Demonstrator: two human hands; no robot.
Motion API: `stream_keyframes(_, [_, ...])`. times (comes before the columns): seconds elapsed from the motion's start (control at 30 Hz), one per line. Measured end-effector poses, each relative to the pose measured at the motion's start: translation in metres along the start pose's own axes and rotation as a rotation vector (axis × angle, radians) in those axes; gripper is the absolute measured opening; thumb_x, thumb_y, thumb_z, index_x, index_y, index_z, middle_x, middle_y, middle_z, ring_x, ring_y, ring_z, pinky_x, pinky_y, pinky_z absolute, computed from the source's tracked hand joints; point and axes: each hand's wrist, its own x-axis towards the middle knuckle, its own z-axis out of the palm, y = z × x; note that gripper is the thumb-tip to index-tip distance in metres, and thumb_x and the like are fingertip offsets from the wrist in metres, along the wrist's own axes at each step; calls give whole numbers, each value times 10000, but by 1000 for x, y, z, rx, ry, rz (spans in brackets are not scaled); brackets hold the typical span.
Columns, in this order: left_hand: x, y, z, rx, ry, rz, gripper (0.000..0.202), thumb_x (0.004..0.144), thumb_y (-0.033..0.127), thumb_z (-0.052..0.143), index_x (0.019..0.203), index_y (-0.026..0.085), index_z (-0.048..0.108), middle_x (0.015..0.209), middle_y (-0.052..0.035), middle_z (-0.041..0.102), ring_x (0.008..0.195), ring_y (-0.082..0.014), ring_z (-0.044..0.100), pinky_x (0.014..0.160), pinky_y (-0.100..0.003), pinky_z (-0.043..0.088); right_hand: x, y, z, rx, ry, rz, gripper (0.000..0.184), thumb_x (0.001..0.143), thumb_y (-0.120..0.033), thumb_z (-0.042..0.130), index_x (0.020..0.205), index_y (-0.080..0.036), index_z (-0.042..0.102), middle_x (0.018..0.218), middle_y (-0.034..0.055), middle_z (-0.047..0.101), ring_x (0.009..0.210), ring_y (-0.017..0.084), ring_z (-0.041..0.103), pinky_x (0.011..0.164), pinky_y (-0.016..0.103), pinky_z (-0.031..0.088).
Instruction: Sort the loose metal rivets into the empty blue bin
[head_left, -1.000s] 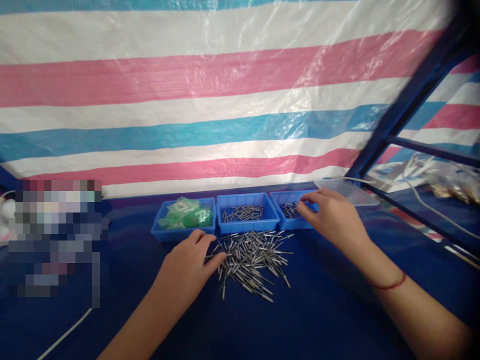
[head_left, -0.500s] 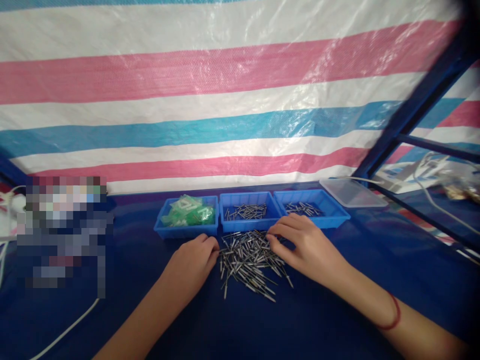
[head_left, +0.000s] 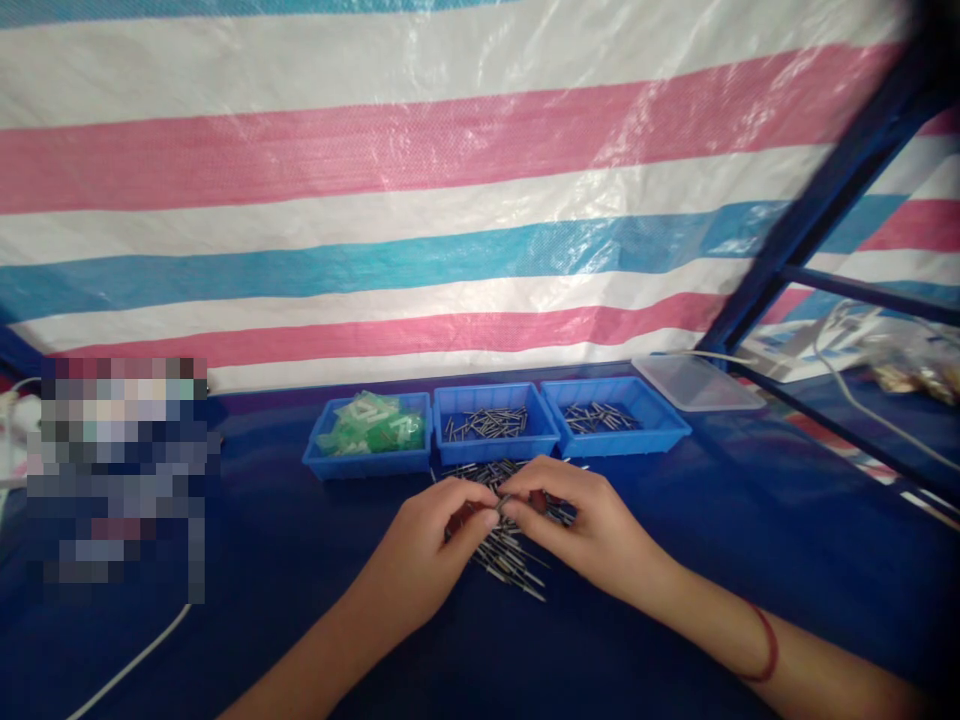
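Observation:
A heap of small metal pins lies on the blue table cover in front of three blue trays. My left hand and my right hand meet over the heap, fingertips pinched together on a pin between them. The left tray holds green and white plastic parts. The middle tray and the right tray each hold a few metal pins. A red string circles my right wrist.
A clear plastic lid lies right of the trays. A striped tarp hangs behind the table. A dark blue frame post rises at right, with cables beyond it. A white cable runs over the table at lower left.
My right hand came back from the right tray to the heap, then both hands closed in over it until their fingertips met on a pin.

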Motion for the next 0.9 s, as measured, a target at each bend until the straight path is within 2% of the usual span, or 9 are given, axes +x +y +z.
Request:
stream_keyframes(0.33, [0, -3, 8, -198, -65, -63, 206, 909, 298, 488, 963, 180, 647, 859, -16, 663, 785, -162, 599, 688, -230, 451, -1, -5, 0, 108, 39, 47, 110, 851, -261, 571, 840, -192, 656, 714, 26, 618, 628, 133, 531, 570, 259, 444])
stream_keyframes(0.47, [1, 1, 6, -123, -47, -39, 198, 901, 287, 498, 933, 178, 661, 814, -12, 656, 731, -150, 583, 651, -225, 429, -2, -6, 0, 110, 51, 66, 107, 845, -259, 576, 807, -192, 650, 673, 12, 586, 606, 128, 515, 556, 256, 432])
stream_keyframes(0.63, [1, 5, 2, -60, -41, 17, 174, 880, 267, 535, 939, 172, 669, 792, -9, 633, 651, -121, 543, 585, -206, 392, -2, -7, -2, 107, 15, 45, 122, 863, -258, 556, 831, -195, 655, 711, 25, 626, 650, 144, 563, 595, 271, 457])
stream_keyframes(0.9, [2, 1, 0, 22, -54, 40, 175, 881, 306, 549, 901, 190, 679, 738, 7, 638, 617, -117, 547, 601, -205, 397, -2, -9, -4, 106, -6, 35, 122, 873, -242, 549, 848, -195, 659, 717, 27, 631, 663, 146, 575, 617, 287, 467])
